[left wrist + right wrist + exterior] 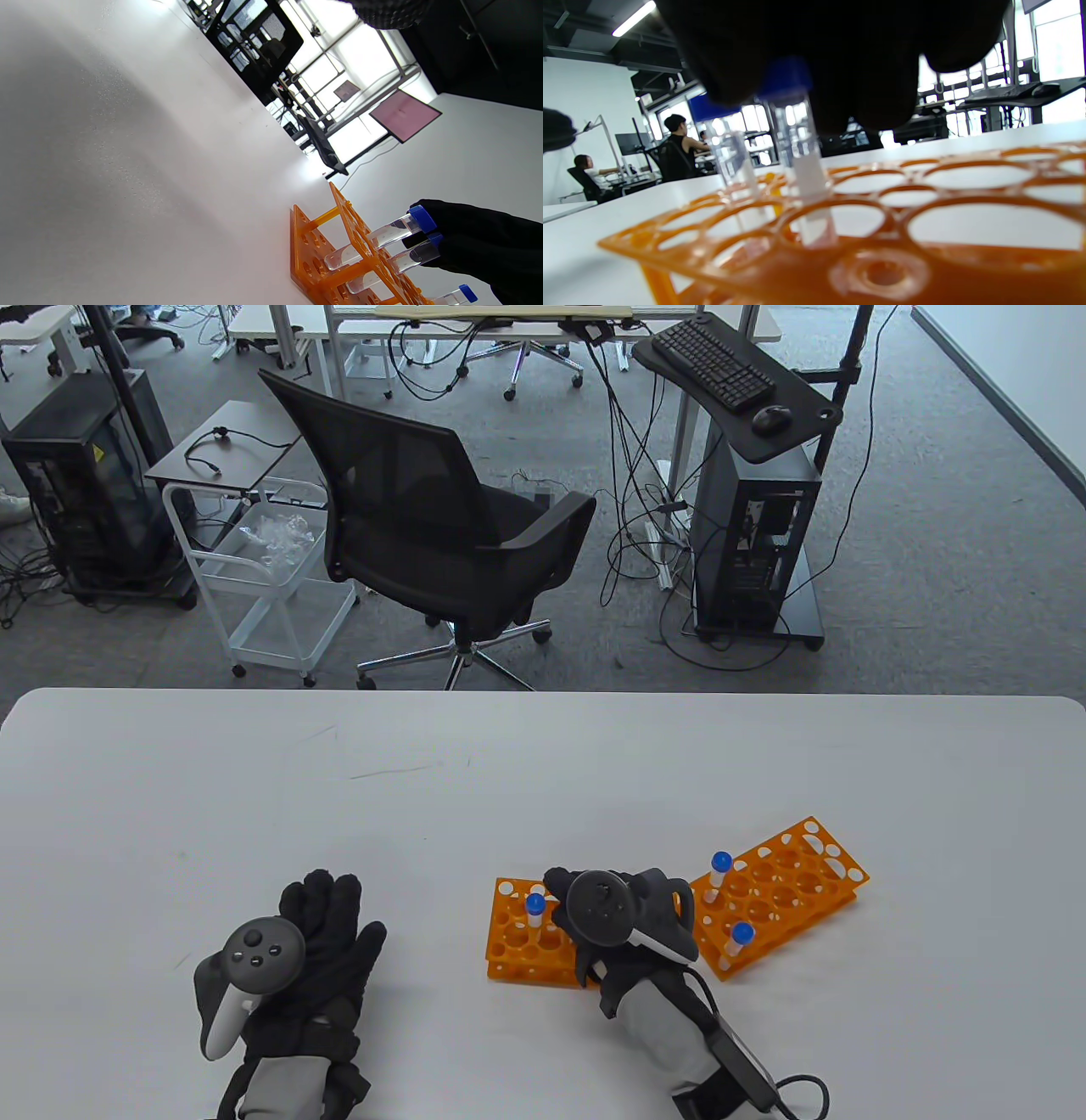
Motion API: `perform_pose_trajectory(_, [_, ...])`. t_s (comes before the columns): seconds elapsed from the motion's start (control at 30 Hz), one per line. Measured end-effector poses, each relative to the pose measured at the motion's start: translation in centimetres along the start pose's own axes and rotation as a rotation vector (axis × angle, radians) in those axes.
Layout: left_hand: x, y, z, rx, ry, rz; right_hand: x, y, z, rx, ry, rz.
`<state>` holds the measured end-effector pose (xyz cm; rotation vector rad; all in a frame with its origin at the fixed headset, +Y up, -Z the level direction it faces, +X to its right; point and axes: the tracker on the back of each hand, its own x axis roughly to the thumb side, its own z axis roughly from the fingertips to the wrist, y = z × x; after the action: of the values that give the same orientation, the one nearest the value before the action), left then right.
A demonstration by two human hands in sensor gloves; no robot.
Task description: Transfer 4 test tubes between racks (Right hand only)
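We see two racks on the table (543, 780), toward its near right. The left rack (513, 942) and the right rack (785, 886) sit just beside each other, the right one angled away toward the far right.

In the left rack, one tube (535, 909) stands near the far edge. The left wrist view shows a second tube (418, 254) seated just beside the first tube (382, 235) in the same rack (335, 254). The right hand (624, 920) is over the left rack's right part, between the two racks.

In the right rack, one tube (719, 872) stands at the left corner and another tube (738, 942) at the near edge.

The left hand (297, 967) rests on the table, well apart to the left of both racks.
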<state>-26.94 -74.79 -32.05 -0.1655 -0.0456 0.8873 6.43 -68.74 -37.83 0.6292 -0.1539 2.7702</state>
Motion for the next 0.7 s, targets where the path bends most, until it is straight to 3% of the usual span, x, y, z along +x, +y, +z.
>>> perform_pose_trajectory(0.37, [0.0,0.0,0.0,-0.001,-0.001,-0.002,-0.1,-0.6,0.1,-0.02,0.004,-0.014])
perform_pose_trajectory(0.7, [0.1,-0.2,0.0,-0.006,-0.002,-0.008,-1.3,-4.2,1.0,-0.136,0.048,-0.088])
